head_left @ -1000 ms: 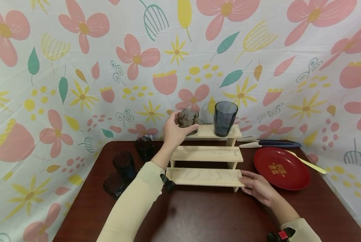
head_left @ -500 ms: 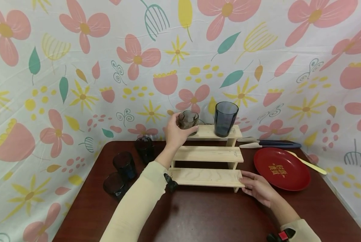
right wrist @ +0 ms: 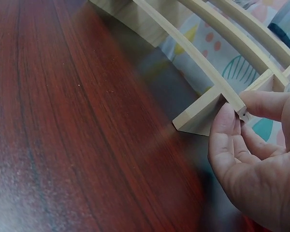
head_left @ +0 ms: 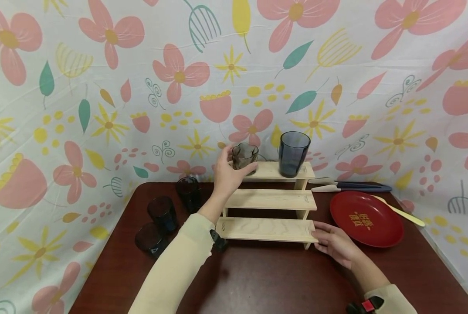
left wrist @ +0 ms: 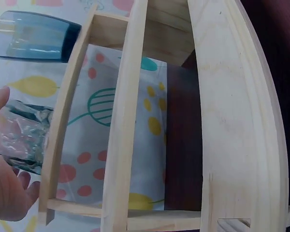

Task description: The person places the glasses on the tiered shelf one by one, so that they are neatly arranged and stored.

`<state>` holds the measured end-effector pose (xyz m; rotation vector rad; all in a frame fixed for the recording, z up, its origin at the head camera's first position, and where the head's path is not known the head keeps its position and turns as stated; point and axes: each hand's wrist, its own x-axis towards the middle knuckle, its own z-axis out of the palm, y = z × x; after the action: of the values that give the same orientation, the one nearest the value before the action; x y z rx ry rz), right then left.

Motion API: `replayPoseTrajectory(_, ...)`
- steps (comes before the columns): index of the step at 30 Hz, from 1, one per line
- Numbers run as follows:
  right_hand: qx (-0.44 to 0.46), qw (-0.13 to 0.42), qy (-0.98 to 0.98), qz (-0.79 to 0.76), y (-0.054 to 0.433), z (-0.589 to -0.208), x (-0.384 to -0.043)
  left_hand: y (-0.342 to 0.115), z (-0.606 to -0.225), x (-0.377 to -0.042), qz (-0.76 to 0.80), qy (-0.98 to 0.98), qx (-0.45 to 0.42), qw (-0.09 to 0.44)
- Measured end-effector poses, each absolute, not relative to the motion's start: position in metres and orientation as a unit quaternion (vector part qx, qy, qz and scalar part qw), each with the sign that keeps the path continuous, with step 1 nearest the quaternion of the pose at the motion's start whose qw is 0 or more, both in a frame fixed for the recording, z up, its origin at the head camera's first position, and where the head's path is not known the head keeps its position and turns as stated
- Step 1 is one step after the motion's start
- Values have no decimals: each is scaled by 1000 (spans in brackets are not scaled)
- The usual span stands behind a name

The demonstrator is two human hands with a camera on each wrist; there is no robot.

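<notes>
A small smoky glass cup [head_left: 244, 155] stands at the left end of the top tier of a three-step wooden rack [head_left: 269, 199]. My left hand [head_left: 228, 174] holds that cup, thumb across its front low down and fingers round its left side. In the left wrist view the cup [left wrist: 24, 135] shows upright at the tier's edge, between thumb and fingers. A taller blue-grey glass [head_left: 293, 154] stands on the same tier to the right. My right hand [head_left: 336, 244] pinches the right end of the lowest tier; the right wrist view shows thumb and fingers on that board end [right wrist: 232, 99].
Three dark glasses stand on the brown table [head_left: 273, 279] left of the rack, one of them this near glass [head_left: 149, 239]. To the right lie a red plate [head_left: 365, 218], a yellow-handled utensil [head_left: 408, 214] and blue tongs [head_left: 359, 187]. A flowered cloth [head_left: 140, 87] hangs behind.
My left hand and the small cup have shifted very slightly, the cup settling a touch lower and more upright on the top tier. My right hand keeps its place on the rack.
</notes>
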<state>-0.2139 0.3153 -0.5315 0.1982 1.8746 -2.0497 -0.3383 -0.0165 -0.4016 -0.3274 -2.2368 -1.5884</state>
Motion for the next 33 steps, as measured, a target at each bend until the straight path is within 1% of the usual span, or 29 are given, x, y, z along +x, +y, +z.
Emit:
replayPoseTrajectory(6,67,176,664,-723,315,-531,-213,-32,-395,-320,-581,-779,-140,192)
replayPoseTrajectory(12,70,177,662,-725,315,-531,-212,-60,-395,-293,-570,-784,-142,201)
replayPoseTrajectory(18,70,176,666,-722,314,-530,-212,-99,-392,-262,-555,-788,-178,200)
replayPoseTrajectory(25,72,177,667,-720,314,-528,-213,-152,-395,-226,-525,-796,-246,175)
replayPoseTrajectory(28,72,179,668,-719,314,-528,-214,-175,-401,-215,-508,-805,-252,171)
replayPoseTrajectory(33,72,181,669,-717,315,-529,-214,-212,-415,-202,-488,-824,-234,167)
